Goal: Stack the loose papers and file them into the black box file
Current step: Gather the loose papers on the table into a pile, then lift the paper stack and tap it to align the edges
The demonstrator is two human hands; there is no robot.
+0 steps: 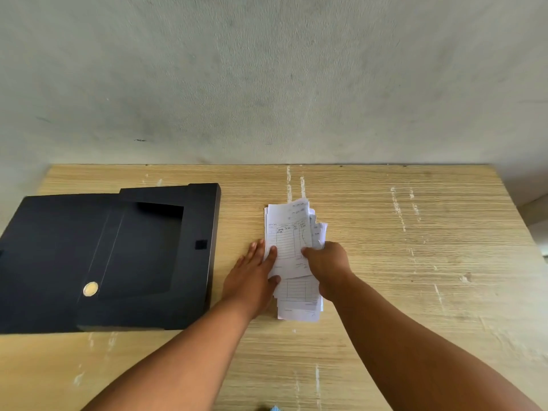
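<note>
A ragged stack of loose papers (292, 250) is located near the middle of the wooden tabletop (415, 262), just right of the black box file (118, 256). The sheets are white, and ruled tables with handwriting are printed on them. The edges are not aligned: several sheets project at the far end and at the near end of the stack. The top sheet is seen tilted slightly against those beneath it.

The stack is gripped from both sides. The left hand (252, 274) is laid flat with its fingers (271, 253) spread along the left edge, the palm resting partly on the tabletop and the thumb pressed onto the paper. The right hand (329, 265) is closed over the right edge, with its fingers curled onto the top sheet. The two hands are kept apart by the width of the stack. Both forearms are extended from the lower edge of the view.

The black box file is lying open and flat on the left part of the tabletop, apart from the papers. Its shallow tray is turned upward. A round metal fastener (90, 289) is visible on its flap, and a small dark square patch (201, 244) on the tray wall.

The tabletop is marked with pale scratches and smears. A grey plastered wall (267, 69) is seen behind its far edge.
</note>
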